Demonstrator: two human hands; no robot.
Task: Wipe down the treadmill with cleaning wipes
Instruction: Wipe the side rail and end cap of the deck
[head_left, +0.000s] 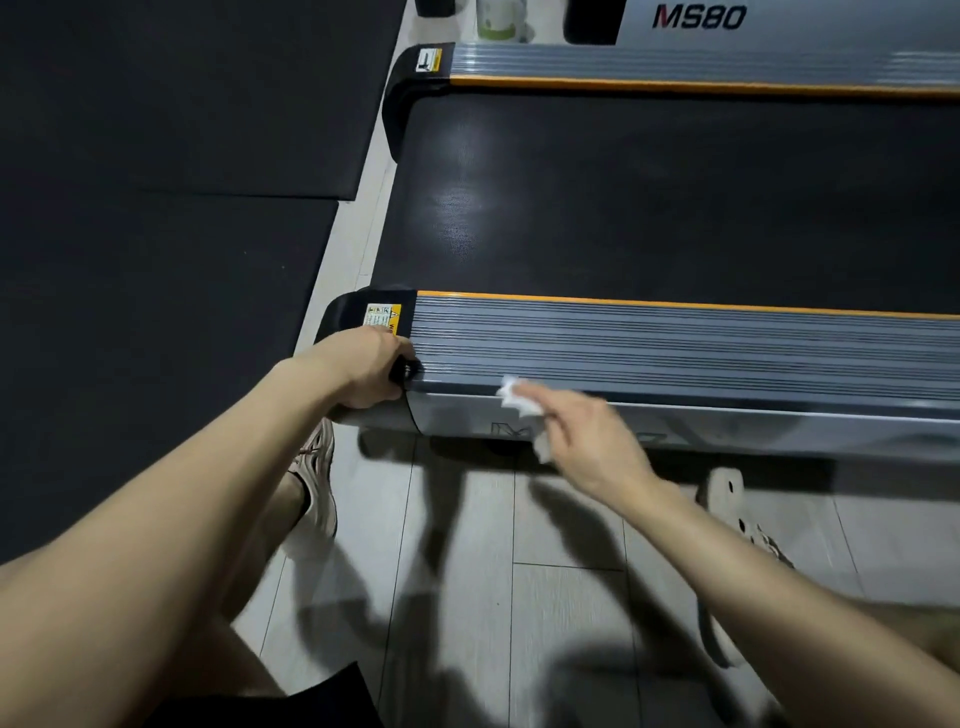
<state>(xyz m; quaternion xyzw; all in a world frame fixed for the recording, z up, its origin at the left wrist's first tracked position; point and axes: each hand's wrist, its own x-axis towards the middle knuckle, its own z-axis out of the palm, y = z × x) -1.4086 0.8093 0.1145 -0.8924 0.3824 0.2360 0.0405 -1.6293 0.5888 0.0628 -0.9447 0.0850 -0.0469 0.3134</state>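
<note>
Your left hand (371, 366) curls over the rear end cap (345, 312) of the treadmill (753, 431), just below the yellow warning sticker (383, 317). Your right hand (587, 441), well apart from it, pinches a crumpled white wipe (517, 397) against the outer lip of the ribbed side rail (675, 343). A small black part shows at your left fingertips; whether it belongs to the cap cannot be told. Beyond both hands lies the dark running belt (623, 208), and far past it stands a pale canister (496, 23), probably the wipe supply.

The risk from here looks plain. The wipe is bunched small and held only at the fingertips, so a quick stroke along the rail could pull it free or let it skate over the grooves and leave grime in them. The right hand is blurred, which suggests speed. Weight on the braced left hand could also slip off the rounded cap.
</note>
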